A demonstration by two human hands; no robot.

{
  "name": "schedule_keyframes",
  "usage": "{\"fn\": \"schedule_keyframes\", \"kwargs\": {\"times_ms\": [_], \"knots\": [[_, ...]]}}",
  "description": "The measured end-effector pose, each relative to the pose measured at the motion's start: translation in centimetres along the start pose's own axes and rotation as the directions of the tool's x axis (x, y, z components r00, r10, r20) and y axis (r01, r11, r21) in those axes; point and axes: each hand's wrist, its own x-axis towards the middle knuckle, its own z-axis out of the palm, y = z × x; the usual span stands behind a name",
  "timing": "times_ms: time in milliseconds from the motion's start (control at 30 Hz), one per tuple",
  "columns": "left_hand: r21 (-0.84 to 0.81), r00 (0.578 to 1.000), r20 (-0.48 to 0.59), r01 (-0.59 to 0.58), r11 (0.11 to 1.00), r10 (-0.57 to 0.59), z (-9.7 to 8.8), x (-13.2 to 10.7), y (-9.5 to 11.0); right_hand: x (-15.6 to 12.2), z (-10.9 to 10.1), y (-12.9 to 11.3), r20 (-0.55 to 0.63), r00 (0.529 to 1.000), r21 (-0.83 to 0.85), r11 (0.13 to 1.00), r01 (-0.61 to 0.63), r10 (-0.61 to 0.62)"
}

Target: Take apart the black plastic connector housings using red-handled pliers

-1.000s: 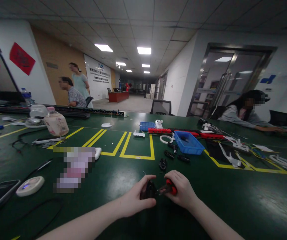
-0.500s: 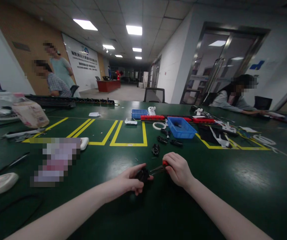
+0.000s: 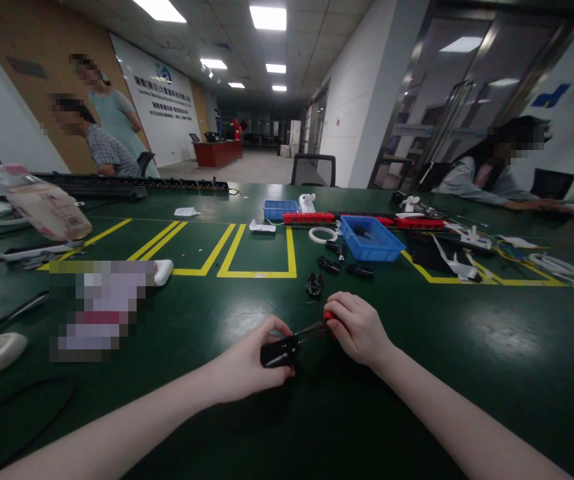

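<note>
Left hand (image 3: 247,361) now more curled

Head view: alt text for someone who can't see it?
The left hand holds a black part; the right hand holds a red-handled tool pointed at it. Beyond them on a green table lie black pieces and two blue bins.

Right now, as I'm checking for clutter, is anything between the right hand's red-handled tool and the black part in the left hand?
Nothing visible: the red-handled tool in the right hand reaches up to the black part in the left hand. The nearest loose black piece lies beyond them.
</note>
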Motion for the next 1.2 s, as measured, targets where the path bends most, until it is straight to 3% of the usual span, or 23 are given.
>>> {"fn": "schedule_keyframes", "kwargs": {"times_ms": [267,400,833,1200], "knots": [[0.352,0.982,-0.002,-0.175,0.919,0.188,0.1,-0.2,0.3,0.0,0.0,-0.6,0.038,0.999,-0.032,0.999,0.038,-0.037],[0.419,0.980,-0.015,-0.176,0.891,0.201,0.1,-0.1,0.1,0.0,0.1,-0.9,0.069,0.996,-0.046,0.998,0.051,-0.047],[0.374,0.980,0.053,-0.200,0.905,0.194,-0.3,-0.2,0.1,0.2,0.2,-1.1,0.138,0.990,-0.075,0.996,0.039,-0.028],[0.377,0.974,0.050,-0.225,0.899,0.223,-0.3,-0.1,0.0,0.2,0.2,-1.0,0.153,0.988,-0.121,0.992,0.023,-0.005]]}}
